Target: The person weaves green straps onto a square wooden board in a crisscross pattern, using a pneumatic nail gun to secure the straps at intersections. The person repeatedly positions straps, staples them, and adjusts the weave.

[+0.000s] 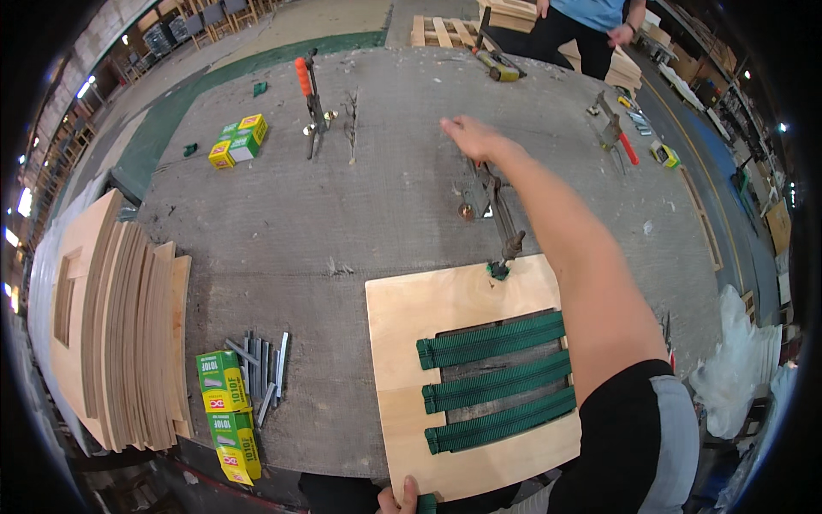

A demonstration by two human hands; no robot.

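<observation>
Fingers of right hand (pixel 469 135) spread open above clamp (pixel 492 214); left hand (pixel 399 497) seemingly grips plywood panel (pixel 411 317).

left hand (pixel 399 498) is mostly cut off by the bottom edge, only thumb and a bit of knuckles show on the plywood panel (pixel 445 300). my right forearm covers the panel's right side and the ends of the green webbing straps (pixel 492 377). person at the far side of the desk (pixel 282 231) is chopped off by the top edge. stuff on the far right shelves is too small to make out.
</observation>
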